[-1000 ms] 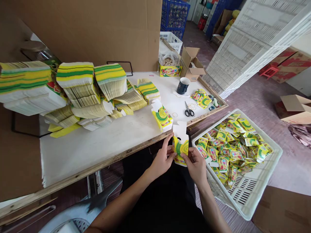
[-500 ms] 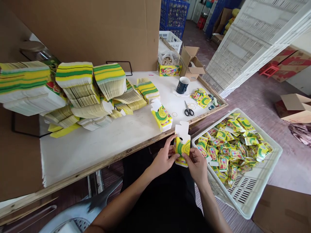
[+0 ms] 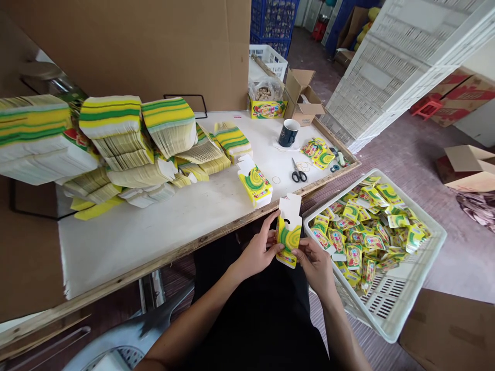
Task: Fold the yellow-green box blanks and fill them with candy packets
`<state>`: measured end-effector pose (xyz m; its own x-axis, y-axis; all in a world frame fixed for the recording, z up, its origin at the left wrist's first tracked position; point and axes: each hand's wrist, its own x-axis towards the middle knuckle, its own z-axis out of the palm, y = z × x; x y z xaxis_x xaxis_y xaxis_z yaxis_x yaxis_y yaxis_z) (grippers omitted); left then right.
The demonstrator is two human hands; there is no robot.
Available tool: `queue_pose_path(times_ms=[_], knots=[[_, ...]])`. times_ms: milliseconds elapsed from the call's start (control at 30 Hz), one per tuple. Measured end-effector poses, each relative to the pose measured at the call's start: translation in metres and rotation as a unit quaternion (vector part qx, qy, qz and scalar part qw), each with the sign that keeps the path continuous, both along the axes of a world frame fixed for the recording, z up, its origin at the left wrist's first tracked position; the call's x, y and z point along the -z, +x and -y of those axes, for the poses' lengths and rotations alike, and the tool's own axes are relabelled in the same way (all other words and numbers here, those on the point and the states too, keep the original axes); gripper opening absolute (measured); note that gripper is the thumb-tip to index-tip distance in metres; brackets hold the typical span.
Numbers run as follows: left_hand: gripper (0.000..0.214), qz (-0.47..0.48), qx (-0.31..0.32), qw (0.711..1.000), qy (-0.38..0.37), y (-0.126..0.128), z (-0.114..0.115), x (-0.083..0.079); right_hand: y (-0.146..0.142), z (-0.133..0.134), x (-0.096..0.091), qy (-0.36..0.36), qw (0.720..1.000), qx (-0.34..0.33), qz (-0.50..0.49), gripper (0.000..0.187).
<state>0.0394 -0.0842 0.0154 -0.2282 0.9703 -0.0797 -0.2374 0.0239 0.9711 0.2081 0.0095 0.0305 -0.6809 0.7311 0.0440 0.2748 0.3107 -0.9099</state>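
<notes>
Between my two hands, in front of the table edge, is a yellow and green printed carton (image 3: 290, 238) with its white flap standing up at the top. My left hand (image 3: 258, 253) grips its left side, fingers behind and thumb on the front. Pinching the lower right side is my right hand (image 3: 315, 263), its thumb on the front face. On the table just beyond lies a small stack of flat cartons (image 3: 255, 183). To the right, a white plastic crate (image 3: 402, 304) holds many small folded cartons (image 3: 353, 255).
Tall bundles of flat cartons (image 3: 112, 116) line the table's left side. Scissors (image 3: 299, 174), a dark mug (image 3: 289, 133) and a display box (image 3: 267, 109) stand farther back. Stacked white crates (image 3: 402, 67) rise at the right. The table's wooden edge (image 3: 193, 242) runs before me.
The view has shifted slightly. My right thumb has slid a little outward toward the carton's right edge; both hands still hold the carton.
</notes>
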Motion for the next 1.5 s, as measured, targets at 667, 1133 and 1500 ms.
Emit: queue_pose_path(times_ms=[667, 1133, 1500], knots=[[0.083, 0.007, -0.046, 0.999, 0.028, 0.015, -0.005, 0.003, -0.002, -0.006, 0.006, 0.036, 0.994, 0.106, 0.001, 0.028], [0.075, 0.073, 0.086, 0.994, 0.003, -0.003, 0.005, -0.004, 0.004, -0.016, -0.019, 0.012, 0.998, -0.046, -0.031, 0.035], [0.084, 0.148, 0.079, 0.986, -0.014, 0.010, 0.009, 0.002, -0.002, -0.015, -0.013, 0.034, 0.998, 0.006, -0.061, 0.024]])
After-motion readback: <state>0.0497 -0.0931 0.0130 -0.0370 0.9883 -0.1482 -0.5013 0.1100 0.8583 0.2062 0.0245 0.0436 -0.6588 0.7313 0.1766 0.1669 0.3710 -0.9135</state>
